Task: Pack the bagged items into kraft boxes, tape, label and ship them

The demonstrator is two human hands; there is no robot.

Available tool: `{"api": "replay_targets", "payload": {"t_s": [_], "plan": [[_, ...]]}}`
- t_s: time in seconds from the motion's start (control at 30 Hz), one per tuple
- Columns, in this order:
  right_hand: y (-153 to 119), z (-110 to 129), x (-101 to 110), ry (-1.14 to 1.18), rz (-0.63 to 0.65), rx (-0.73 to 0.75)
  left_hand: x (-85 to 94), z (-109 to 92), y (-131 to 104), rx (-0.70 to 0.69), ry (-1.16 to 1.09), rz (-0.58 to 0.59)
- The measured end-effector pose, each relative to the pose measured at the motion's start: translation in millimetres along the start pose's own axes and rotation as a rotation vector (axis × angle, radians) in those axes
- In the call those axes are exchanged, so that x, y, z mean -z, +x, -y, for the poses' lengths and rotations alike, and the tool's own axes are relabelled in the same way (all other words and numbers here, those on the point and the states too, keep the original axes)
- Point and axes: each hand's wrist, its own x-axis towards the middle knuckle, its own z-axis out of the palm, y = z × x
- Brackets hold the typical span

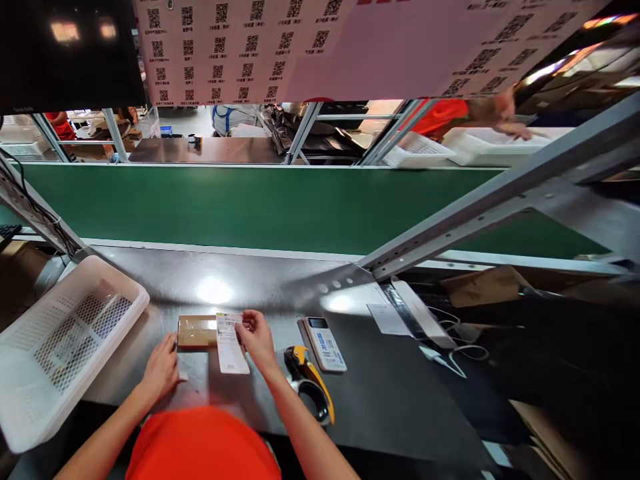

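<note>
A small brown cardboard box [196,332] with shiny tape lies on the metal bench in front of me. My left hand [163,368] rests at the box's left end, fingers stretched along its edge. By that thumb is a small whitish scrap, too unclear to name. My right hand [257,339] pinches the right edge of a white printed label [231,347]. The label covers the box's right end and hangs past its near side; whether it is stuck down I cannot tell. Right of my right forearm lies a yellow and black tape dispenser [311,387].
A white perforated basket [75,340] stands at the left. A phone-like device [325,343] lies right of the label. Beyond the bench runs a green conveyor belt [240,207]. A metal post [450,213] slants across the right. Another person's hand [515,130] reaches over white trays.
</note>
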Motion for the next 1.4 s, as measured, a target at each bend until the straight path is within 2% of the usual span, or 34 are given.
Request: {"api": "replay_targets", "payload": {"t_s": [0.07, 0.13, 0.23, 0.4, 0.57, 0.83, 1.13, 1.4], "plan": [[24, -21, -15, -0.019, 0.015, -0.077, -5.6, -5, 15, -0.143, 0.161, 0.096], [35, -39, -27, -0.054, 0.027, -0.144, -10.7, -13, 30, -0.199, 0.227, 0.174], [36, -57, -39, -0.132, 0.043, -0.184, -16.5, -19, 42, -0.214, 0.269, 0.222], [33, -71, -45, -0.26, 0.089, -0.2, -19.7, -17, 40, -0.212, 0.266, 0.231], [32, -74, -50, -0.372, 0.122, -0.161, -18.5, -17, 40, -0.207, 0.263, 0.241], [24, -70, -51, -0.456, 0.21, 0.02, -18.9, -16, 40, -0.214, 0.244, 0.247], [29, -68, -45, -0.509, 0.226, 0.033, -25.5, -10, 42, -0.227, 0.229, 0.237], [42, -72, -27, -0.486, 0.165, 0.014, -17.8, -15, 39, -0.215, 0.234, 0.23]]}}
